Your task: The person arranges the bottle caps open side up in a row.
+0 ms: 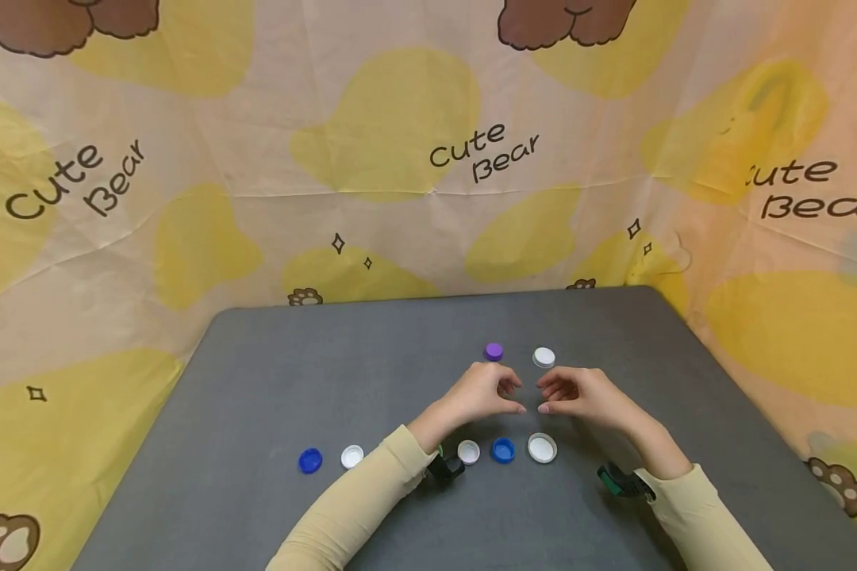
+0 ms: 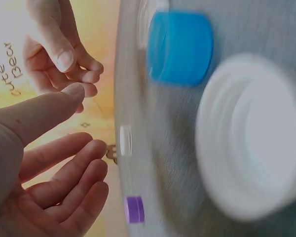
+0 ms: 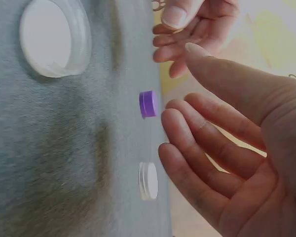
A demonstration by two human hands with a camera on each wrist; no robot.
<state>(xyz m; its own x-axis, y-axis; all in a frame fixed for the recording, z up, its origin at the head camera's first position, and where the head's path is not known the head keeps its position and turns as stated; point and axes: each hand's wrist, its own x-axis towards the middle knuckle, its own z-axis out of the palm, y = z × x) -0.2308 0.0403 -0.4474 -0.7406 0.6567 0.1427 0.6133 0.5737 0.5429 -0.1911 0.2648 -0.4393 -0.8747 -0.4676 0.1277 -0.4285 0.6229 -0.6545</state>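
Observation:
My left hand (image 1: 480,392) and right hand (image 1: 591,395) face each other above the middle of the table, a small gap between their fingertips. Both have loosely bent fingers and hold nothing. Just beyond the left hand lies a purple bottle cap (image 1: 494,351); a white cap (image 1: 543,357) sits beyond the right. Nearer to me, a small white cap (image 1: 468,452), a blue cap (image 1: 503,450) and a larger white cap (image 1: 542,448) lie in a row, hollow sides up. In the left wrist view a white cap (image 2: 251,138) looms close and blurred.
Left of my left forearm lie a dark blue cap (image 1: 310,461) and another white cap (image 1: 352,456). The grey tabletop (image 1: 271,381) meets a yellow-patterned cloth (image 1: 400,238) at the back and sides. Each wrist wears a dark strapped device.

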